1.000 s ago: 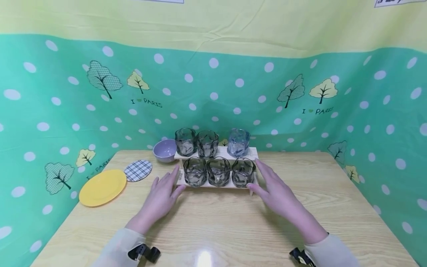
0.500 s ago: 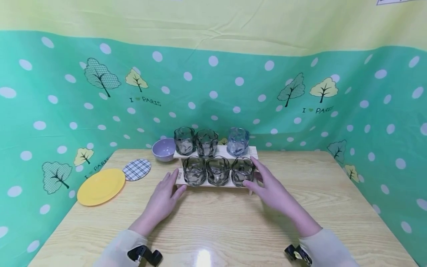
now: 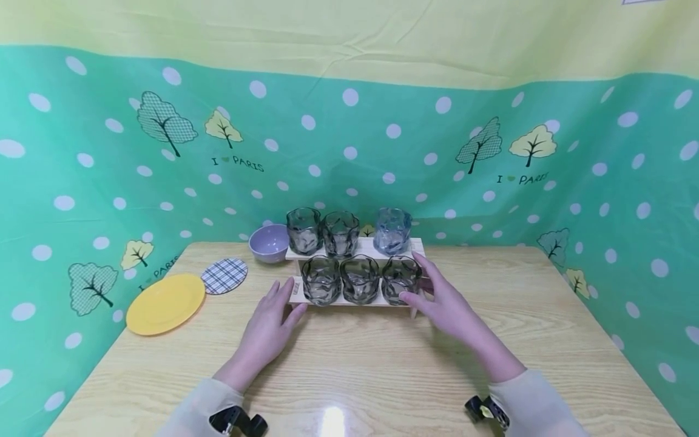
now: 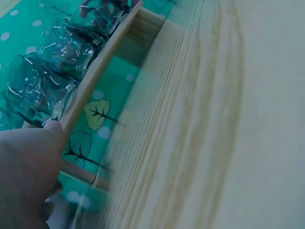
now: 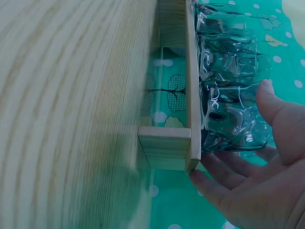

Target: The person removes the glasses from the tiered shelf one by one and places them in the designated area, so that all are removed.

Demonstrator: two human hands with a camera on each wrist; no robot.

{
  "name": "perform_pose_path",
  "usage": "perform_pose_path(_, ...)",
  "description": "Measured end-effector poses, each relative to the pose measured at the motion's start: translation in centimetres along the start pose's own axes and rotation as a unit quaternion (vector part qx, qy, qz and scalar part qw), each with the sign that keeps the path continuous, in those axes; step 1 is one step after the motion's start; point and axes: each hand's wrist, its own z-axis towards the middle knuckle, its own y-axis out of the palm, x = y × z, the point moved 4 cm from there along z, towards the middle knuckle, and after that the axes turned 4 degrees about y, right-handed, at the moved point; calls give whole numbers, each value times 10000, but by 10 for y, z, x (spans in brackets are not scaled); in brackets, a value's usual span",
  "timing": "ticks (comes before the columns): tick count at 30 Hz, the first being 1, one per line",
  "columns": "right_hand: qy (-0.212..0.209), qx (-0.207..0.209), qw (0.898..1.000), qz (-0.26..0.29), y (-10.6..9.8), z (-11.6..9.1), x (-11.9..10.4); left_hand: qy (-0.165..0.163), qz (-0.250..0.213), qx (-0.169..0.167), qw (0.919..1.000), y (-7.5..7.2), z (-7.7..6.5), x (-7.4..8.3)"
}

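Note:
A two-tier wooden rack (image 3: 295, 297) holds several clear grey wavy glasses and one bluish glass (image 3: 392, 232) at the upper right. My right hand (image 3: 450, 309) spans the right-hand glass (image 3: 400, 282) of the lower tier, thumb across its front and fingers around its far side. In the right wrist view, the thumb overlaps that glass near its rim, while the other fingers lie by its base and the shelf end. My left hand (image 3: 267, 328) rests at the rack's left end, thumb at the front corner and fingers extended along the side.
Behind the rack's left end stands a purple bowl (image 3: 269, 244). A plaid round coaster (image 3: 224, 276) and a yellow plate (image 3: 165, 304) lie to the left on the wooden table (image 3: 349, 364). A green dotted cloth (image 3: 349, 121) hangs behind and at both sides.
My right hand has shifted slightly forward and to the left, its thumb and fingers coming around the lower right glass. My left hand stays at the rack's left end.

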Motion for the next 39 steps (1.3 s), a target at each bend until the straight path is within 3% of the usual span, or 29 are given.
perform_pose_path(9,115,71,9999,-28,2,4,0,-70,-253,6,9997,1,0,-3)
perform_pose_path(18,395,95,9991,-150,6,8,-3,109,-543,20,9985,5,4,-6)
perform_pose_path(39,509,381,9978,211,5,13,0,221,-611,150,9978,7,6,-9)
